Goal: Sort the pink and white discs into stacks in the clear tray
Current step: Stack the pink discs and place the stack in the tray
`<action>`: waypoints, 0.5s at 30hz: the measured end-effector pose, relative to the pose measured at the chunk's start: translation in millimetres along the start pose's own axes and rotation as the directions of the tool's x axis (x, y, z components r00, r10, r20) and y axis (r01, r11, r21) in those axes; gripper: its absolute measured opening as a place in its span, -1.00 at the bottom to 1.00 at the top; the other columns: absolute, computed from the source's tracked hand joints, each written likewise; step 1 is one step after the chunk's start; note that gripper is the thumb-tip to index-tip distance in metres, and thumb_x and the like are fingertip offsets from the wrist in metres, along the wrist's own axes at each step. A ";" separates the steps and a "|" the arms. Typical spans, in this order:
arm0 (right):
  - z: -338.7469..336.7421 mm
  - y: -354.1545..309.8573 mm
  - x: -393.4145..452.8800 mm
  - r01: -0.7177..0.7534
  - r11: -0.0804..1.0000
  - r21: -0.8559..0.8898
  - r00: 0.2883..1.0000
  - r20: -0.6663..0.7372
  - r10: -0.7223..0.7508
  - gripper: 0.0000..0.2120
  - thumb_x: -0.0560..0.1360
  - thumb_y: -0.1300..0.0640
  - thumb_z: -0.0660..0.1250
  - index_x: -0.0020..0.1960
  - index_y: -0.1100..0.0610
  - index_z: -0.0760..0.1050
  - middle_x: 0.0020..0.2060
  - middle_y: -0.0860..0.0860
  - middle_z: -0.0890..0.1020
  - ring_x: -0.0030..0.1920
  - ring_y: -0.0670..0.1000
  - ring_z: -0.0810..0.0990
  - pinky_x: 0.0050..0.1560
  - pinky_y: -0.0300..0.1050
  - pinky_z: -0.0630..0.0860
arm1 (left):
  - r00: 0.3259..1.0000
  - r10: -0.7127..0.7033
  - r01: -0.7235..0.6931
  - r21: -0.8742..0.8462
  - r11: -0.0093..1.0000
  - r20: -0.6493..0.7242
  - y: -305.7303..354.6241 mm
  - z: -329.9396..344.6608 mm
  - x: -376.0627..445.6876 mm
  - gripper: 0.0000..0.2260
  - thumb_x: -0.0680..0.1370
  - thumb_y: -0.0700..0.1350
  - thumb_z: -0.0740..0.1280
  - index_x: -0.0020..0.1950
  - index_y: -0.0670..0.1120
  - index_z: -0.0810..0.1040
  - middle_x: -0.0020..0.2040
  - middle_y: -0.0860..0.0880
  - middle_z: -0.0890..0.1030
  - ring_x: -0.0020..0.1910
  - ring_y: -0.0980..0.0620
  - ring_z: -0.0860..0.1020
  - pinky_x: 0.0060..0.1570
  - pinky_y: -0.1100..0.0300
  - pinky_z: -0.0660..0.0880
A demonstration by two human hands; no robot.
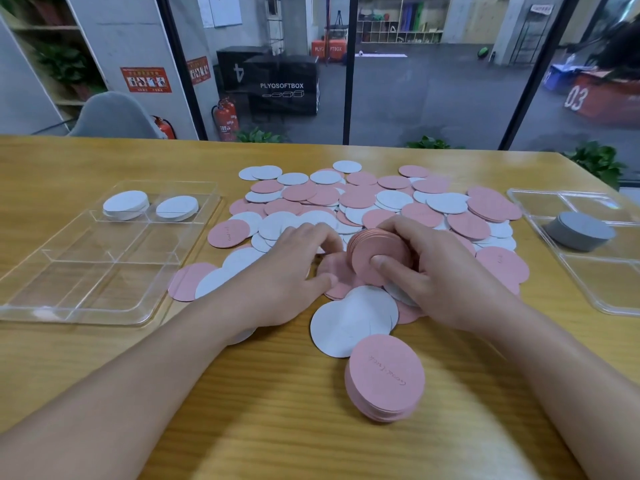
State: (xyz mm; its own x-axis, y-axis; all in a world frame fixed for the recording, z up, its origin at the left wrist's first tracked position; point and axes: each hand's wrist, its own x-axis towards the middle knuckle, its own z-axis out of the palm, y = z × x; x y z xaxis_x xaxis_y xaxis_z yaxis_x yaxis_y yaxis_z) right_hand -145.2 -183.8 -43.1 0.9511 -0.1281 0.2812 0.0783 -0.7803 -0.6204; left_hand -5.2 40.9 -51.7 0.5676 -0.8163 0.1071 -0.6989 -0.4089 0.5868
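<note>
Flanking loose discs (363,206): two trays (114,271)

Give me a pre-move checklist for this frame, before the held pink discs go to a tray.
1. Right hand grips the bundle of pink discs: ok.
2. Bundle is all pink: cannot tell, only the front face and edges show.
3. Left hand is free to help: not ok, its fingers are down on the loose pile.
4. Left clear tray has bare compartments: ok; only two far ones hold white stacks.
5. Loose pink stack near the table edge is already trayed: not ok.
6. Right tray holds a grey stack, no pink stack: ok.
</note>
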 end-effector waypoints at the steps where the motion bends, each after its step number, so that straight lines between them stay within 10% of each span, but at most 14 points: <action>1: -0.4 -0.6 0.1 0.003 1.000 0.010 1.000 -0.016 -0.003 -0.83 0.66 0.04 0.42 0.20 -0.15 0.53 -0.05 -0.22 0.70 -0.02 -0.12 0.64 -0.12 -0.22 0.54 | 0.999 -0.015 0.014 -0.025 1.000 -0.040 -1.8 -0.2 0.1 -0.71 0.65 -0.07 0.45 0.25 0.24 0.46 0.19 0.28 0.52 0.20 0.31 0.41 0.07 0.26 0.38; 5: -1.4 -3.2 -0.4 0.018 0.999 0.028 0.999 -0.029 -0.017 -0.84 0.65 0.06 0.43 0.18 -0.15 0.53 -0.05 -0.22 0.69 -0.02 -0.11 0.64 -0.15 -0.27 0.52 | 0.972 -0.094 0.049 -0.201 0.978 -0.218 -9.6 -4.0 4.1 -0.78 0.63 -0.14 0.47 0.16 0.18 0.61 0.01 0.14 0.65 -0.21 0.15 0.55 -0.10 0.13 0.54; 15: -3.5 -1.7 0.0 0.027 0.999 0.032 0.999 -0.023 -0.027 -0.89 0.65 0.09 0.41 0.11 -0.08 0.52 -0.10 -0.17 0.67 -0.09 -0.08 0.60 -0.19 -0.28 0.45 | 0.950 -0.099 -0.045 -0.443 0.896 -0.298 -13.4 -12.8 5.7 -0.90 0.62 -0.20 0.54 0.09 -0.03 0.72 0.09 0.04 0.73 0.01 -0.06 0.72 -0.02 0.14 0.61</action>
State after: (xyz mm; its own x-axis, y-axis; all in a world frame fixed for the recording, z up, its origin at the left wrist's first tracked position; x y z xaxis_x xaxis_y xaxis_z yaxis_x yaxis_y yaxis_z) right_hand -146.4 -184.5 -39.5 0.9414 -0.1215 0.3146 0.1138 -0.7637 -0.6354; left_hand 12.9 47.0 -48.7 0.7378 -0.6132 0.2822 -0.4589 -0.1489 0.8759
